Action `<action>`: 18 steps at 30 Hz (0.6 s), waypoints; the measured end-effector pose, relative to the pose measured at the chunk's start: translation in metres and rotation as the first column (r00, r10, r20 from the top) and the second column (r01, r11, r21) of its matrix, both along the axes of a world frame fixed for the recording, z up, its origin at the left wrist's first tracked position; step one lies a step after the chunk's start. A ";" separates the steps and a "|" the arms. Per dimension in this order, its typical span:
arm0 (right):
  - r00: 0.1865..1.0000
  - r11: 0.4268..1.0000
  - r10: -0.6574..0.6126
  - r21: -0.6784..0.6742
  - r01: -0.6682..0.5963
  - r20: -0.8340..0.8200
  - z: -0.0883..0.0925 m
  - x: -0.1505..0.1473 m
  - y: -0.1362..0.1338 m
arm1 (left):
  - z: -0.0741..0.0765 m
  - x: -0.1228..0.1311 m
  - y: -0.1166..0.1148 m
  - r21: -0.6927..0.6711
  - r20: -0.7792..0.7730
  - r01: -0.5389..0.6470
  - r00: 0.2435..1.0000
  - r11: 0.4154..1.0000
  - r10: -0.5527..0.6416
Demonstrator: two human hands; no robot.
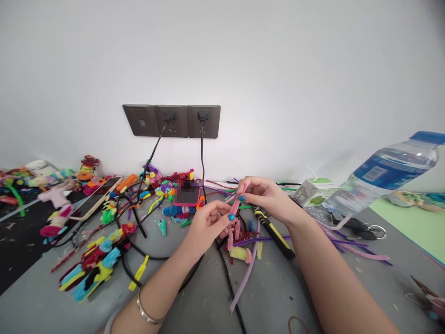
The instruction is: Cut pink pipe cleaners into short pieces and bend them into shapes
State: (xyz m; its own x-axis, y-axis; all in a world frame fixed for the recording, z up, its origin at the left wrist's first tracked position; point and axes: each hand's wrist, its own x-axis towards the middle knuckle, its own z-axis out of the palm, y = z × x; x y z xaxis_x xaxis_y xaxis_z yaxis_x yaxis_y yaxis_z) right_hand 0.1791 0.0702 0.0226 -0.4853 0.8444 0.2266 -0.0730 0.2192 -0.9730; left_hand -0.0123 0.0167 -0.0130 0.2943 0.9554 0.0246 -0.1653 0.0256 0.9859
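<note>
Between my two hands is a pink pipe cleaner [235, 205], held over the middle of the grey table. My left hand [216, 222] pinches its lower part between thumb and fingers. Higher up and to the right, my right hand [259, 195] pinches the upper end with thumb and forefinger. Just below the fingers lie short pink and yellow pipe cleaner pieces [240, 253], partly hidden by my left hand. A long lilac pipe cleaner [246, 278] runs toward the front, crossed by a purple one. Pliers with black and yellow handles [274, 234] lie under my right wrist.
A tilted water bottle [385, 169] and a drink carton [316, 191] stand at the right. Scissors [426, 290] lie at the right edge. Pipe cleaner figures [100, 262], a phone [97, 197] and a pink-cased phone [187, 195] cover the left. Black cables [225, 269] cross the table from wall sockets [172, 121].
</note>
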 end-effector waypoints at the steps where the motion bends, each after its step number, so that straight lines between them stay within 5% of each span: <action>1: 1.000 1.000 -0.016 0.000 0.016 0.007 0.000 -0.001 0.000 | 0.000 0.000 0.000 0.038 -0.028 -0.027 0.999 0.999 0.028; 11: 0.998 0.999 0.030 -0.045 -0.028 0.053 0.003 -0.009 -0.003 | -0.003 -0.002 -0.001 0.299 -0.282 -0.092 0.942 0.950 0.180; 18: 0.996 0.999 0.021 -0.025 -0.019 0.084 0.002 -0.008 -0.002 | -0.003 -0.004 0.001 0.359 -0.348 -0.058 0.918 0.932 0.191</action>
